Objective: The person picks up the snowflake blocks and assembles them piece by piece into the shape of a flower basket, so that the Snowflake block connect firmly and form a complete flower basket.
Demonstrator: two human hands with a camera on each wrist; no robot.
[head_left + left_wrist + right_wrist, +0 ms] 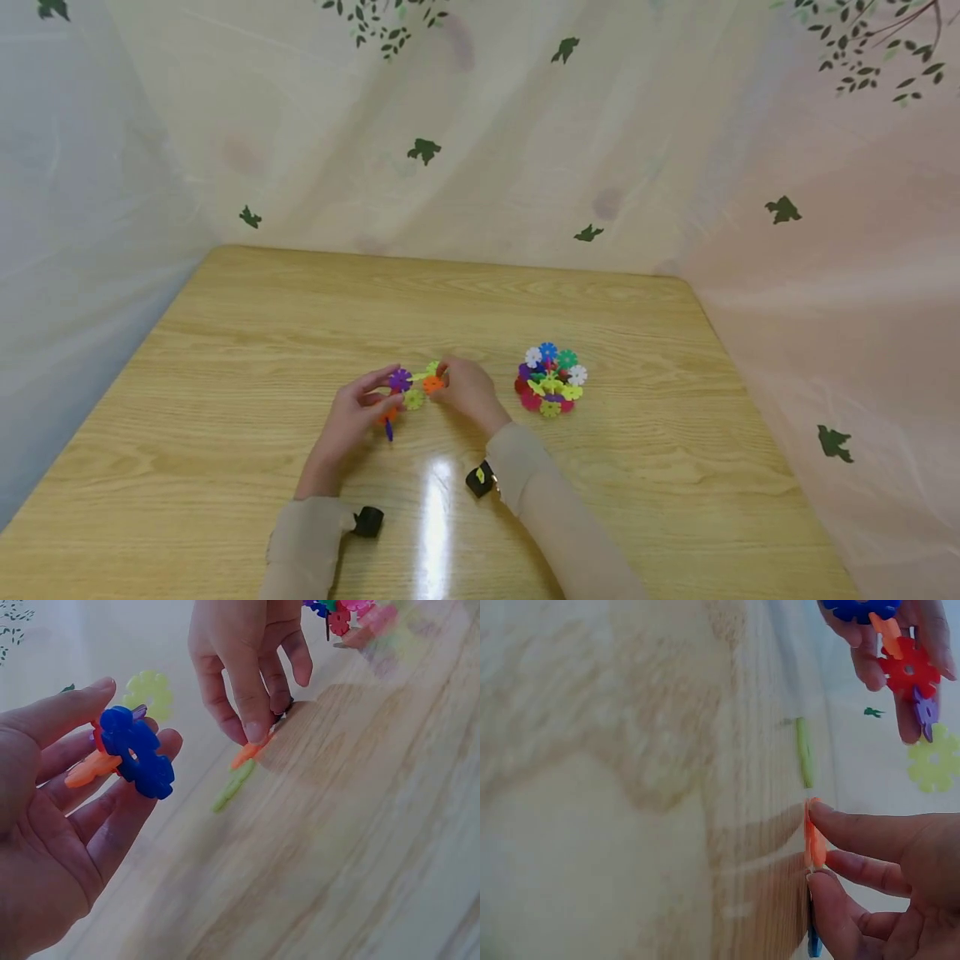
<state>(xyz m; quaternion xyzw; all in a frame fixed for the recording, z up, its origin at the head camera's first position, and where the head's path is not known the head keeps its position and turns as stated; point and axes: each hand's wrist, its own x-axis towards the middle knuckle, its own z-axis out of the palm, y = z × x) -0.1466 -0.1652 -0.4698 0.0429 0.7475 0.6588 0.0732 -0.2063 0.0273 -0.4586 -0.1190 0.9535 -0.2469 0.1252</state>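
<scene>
My left hand point(351, 421) grips a short chain of notched plastic flower discs between thumb and fingers. In it are a blue disc point(136, 754), an orange disc point(91, 769), a red disc point(909, 669), a purple disc point(925, 714) and a yellow-green disc point(934, 759) at the far end. Opposite, my right hand point(469, 392) pinches another orange disc point(817, 834) at the tabletop. Lying flat just beside that one is a loose yellow-green disc point(804, 753). A blue disc point(814, 939) shows edge-on by the right fingertips, partly hidden.
To the right of my right hand stands a round cluster of joined flower discs point(551, 383) in many colours. The wooden table point(300, 308) meets a patterned curtain point(480, 167) at the back and sides. Small black wrist cameras hang under both sleeves.
</scene>
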